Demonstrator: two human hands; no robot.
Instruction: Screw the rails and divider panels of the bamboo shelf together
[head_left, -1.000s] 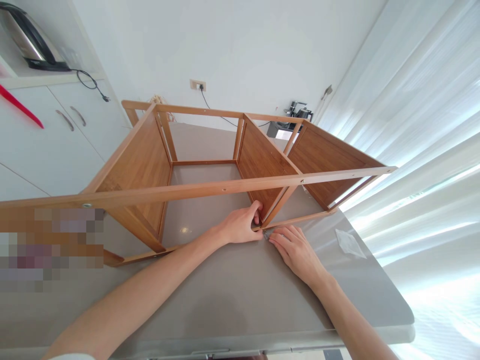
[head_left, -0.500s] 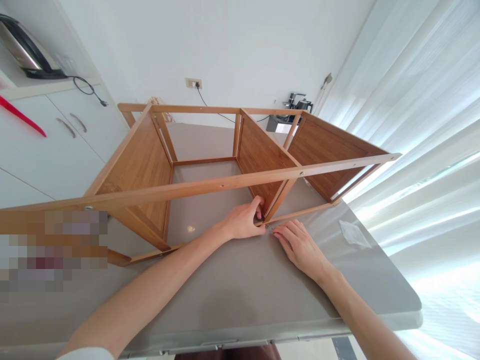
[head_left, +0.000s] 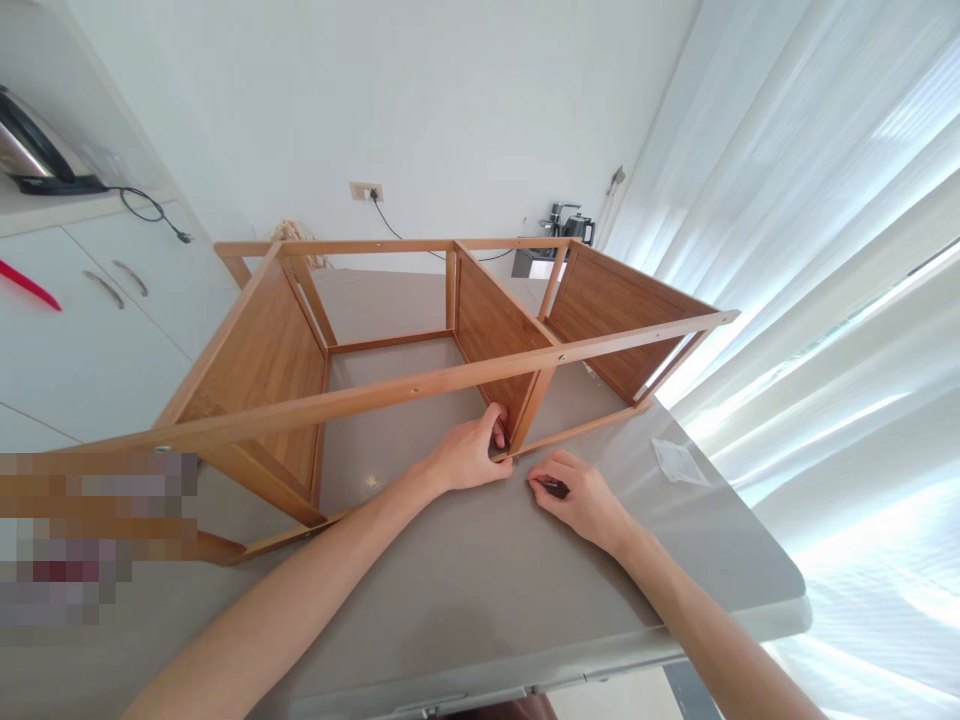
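A wooden shelf unit (head_left: 420,382) lies on its side across the grey table, its panels standing upright between long rails. My left hand (head_left: 474,452) is closed around the near lower rail, where it meets the middle shelf panel (head_left: 499,335); the thumb rests against the panel's lower corner. Just right of that joint, my right hand (head_left: 577,495) hovers close to the tabletop. Its thumb and fingertips are pinched together, and a dark, thin bit shows between them, too small to name.
A clear plastic bag (head_left: 679,462) lies on the grey table (head_left: 450,610) at the right. White curtains (head_left: 840,380) hang beside that end. A kettle (head_left: 34,150) stands on the left counter, and a coffee maker (head_left: 559,225) is at the back. Blurred blocks cover the left edge.
My right hand has drawn back slightly from the joint, and its fingers have curled into a pinch. The left hand keeps its hold on the rail. The whole view has shifted a little.
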